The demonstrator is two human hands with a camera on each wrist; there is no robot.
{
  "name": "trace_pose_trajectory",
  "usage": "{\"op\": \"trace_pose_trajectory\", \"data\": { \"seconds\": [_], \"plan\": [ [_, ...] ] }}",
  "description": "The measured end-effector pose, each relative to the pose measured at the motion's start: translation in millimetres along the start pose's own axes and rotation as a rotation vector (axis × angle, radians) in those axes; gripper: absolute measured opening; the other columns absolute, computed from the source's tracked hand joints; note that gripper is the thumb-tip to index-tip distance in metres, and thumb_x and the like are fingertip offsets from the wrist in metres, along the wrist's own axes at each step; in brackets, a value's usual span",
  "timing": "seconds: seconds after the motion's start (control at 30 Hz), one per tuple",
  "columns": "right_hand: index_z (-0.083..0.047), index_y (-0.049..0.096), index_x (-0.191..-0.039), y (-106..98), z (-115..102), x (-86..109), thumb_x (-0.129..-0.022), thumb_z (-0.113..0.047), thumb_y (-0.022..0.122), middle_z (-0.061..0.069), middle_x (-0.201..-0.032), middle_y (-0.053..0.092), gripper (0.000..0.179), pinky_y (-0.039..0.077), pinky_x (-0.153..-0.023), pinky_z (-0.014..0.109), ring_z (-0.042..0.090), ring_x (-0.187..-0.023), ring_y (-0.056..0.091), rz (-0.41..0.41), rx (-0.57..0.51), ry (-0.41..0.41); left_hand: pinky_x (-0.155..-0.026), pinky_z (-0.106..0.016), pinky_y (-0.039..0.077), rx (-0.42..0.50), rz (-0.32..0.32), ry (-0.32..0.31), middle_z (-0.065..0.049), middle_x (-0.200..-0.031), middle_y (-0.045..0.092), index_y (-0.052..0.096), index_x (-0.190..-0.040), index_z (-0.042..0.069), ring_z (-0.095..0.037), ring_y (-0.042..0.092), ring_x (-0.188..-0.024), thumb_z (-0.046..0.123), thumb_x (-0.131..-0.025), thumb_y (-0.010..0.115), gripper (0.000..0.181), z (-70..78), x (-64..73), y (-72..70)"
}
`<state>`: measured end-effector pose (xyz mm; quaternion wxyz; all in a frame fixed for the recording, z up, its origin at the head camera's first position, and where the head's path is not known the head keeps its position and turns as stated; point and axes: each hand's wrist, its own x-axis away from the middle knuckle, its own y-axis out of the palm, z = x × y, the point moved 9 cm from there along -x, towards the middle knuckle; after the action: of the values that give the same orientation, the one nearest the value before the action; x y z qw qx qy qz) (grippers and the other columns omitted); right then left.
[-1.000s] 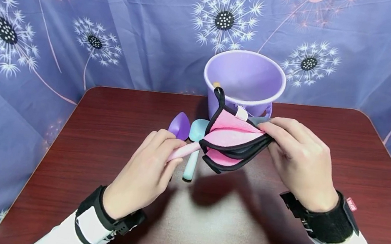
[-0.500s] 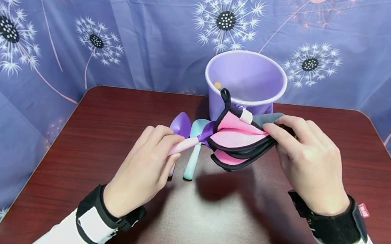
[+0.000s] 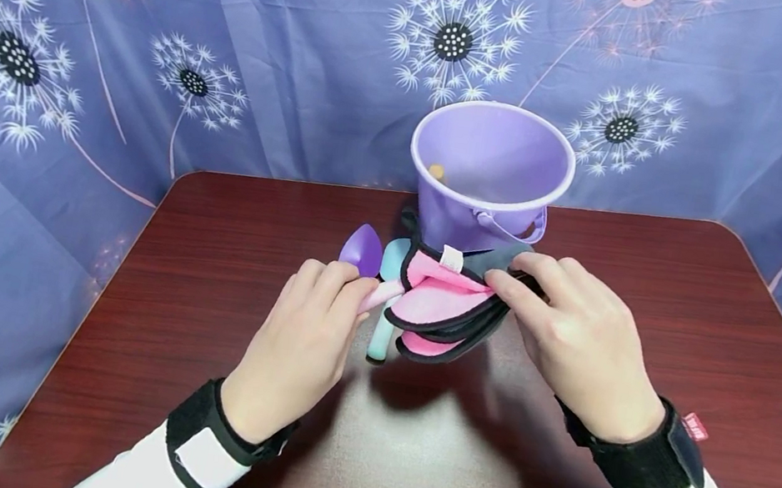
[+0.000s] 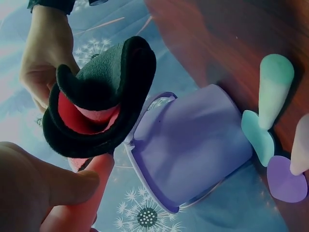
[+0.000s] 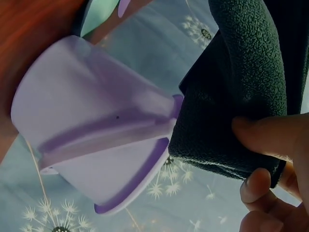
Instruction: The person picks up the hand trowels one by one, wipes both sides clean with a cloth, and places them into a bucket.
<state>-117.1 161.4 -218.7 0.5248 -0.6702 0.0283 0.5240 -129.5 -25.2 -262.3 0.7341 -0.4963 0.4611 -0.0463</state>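
My left hand [image 3: 304,341] grips the pink handle [image 3: 383,295] of a toy shovel from the left. The shovel's head is hidden by a folded cloth [image 3: 438,306], pink inside and dark grey outside, with black edging and a white tag. My right hand [image 3: 574,339] pinches the cloth's right end between thumb and fingers. In the left wrist view the cloth [image 4: 106,77] curls in layers at the handle's end. The right wrist view shows my fingers and thumb on the grey side of the cloth [image 5: 246,82].
Behind the cloth, a purple bucket [image 3: 441,214] stands near the table's back edge, with a small tan thing [image 3: 436,172] inside. A purple shovel [image 3: 362,248] and a turquoise shovel [image 3: 380,342] lie on the table [image 3: 250,223], partly hidden by my left hand and the cloth.
Half a second ago the cloth sat further right and the shovel's purple neck showed. The right hand and cloth have since moved left and down, covering the neck; the left hand shifted slightly right.
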Motion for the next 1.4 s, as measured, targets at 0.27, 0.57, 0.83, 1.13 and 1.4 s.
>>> {"op": "trace_pose_trajectory", "data": {
  "seconds": [0.27,0.57,0.83,1.13,1.4],
  "plan": [
    [-0.005,0.071,-0.109,14.0,-10.5,4.2,-0.093,0.005,0.049,0.013,-0.105,0.062,0.029,0.043,-0.057,0.037,0.028,-0.071,0.05,-0.046,-0.046,-0.045,-0.07,-0.039,0.041,-0.033,0.028,0.042,-0.014,-0.105,0.055,0.06,-0.114,-0.003,-0.031,0.046,-0.084,0.014,-0.099,0.058,0.022,3.9,-0.2,1.8],
    [-0.004,0.07,-0.11,22.2,-13.7,7.7,-0.101,-0.004,0.041,0.012,-0.108,0.061,0.031,0.047,-0.067,0.037,0.026,-0.083,0.054,-0.093,-0.178,-0.092,-0.071,-0.039,0.04,-0.046,-0.013,0.059,-0.013,-0.107,0.054,0.06,-0.113,-0.003,-0.03,0.045,-0.086,0.008,-0.098,0.058,0.019,3.4,1.4,6.3],
    [-0.003,0.071,-0.105,20.2,-21.1,3.8,-0.099,-0.002,0.046,0.01,-0.105,0.062,0.025,0.049,-0.075,0.034,0.024,-0.087,0.056,-0.062,-0.279,-0.175,-0.067,-0.038,0.039,-0.055,-0.011,0.08,-0.011,-0.106,0.053,0.059,-0.113,-0.001,-0.029,0.044,-0.084,0.007,-0.101,0.05,0.016,3.4,0.9,7.4],
    [-0.004,0.071,-0.108,27.6,-26.1,10.7,-0.102,-0.004,0.043,0.011,-0.108,0.063,0.028,0.05,-0.079,0.034,0.025,-0.092,0.057,-0.075,-0.383,-0.239,-0.069,-0.037,0.04,-0.076,0.012,0.112,-0.011,-0.109,0.055,0.061,-0.119,-0.002,-0.029,0.046,-0.086,0.013,-0.103,0.051,0.023,7.1,-0.6,5.6],
    [-0.006,0.07,-0.111,34.9,-27.0,17.4,-0.104,-0.007,0.041,0.011,-0.114,0.062,0.03,0.049,-0.09,0.036,0.026,-0.101,0.058,-0.099,-0.428,-0.247,-0.067,-0.037,0.039,-0.124,0.023,0.157,-0.01,-0.111,0.054,0.059,-0.124,-0.001,-0.029,0.047,-0.09,0.005,-0.103,0.045,0.026,11.1,1.3,5.0]
  ]
}}
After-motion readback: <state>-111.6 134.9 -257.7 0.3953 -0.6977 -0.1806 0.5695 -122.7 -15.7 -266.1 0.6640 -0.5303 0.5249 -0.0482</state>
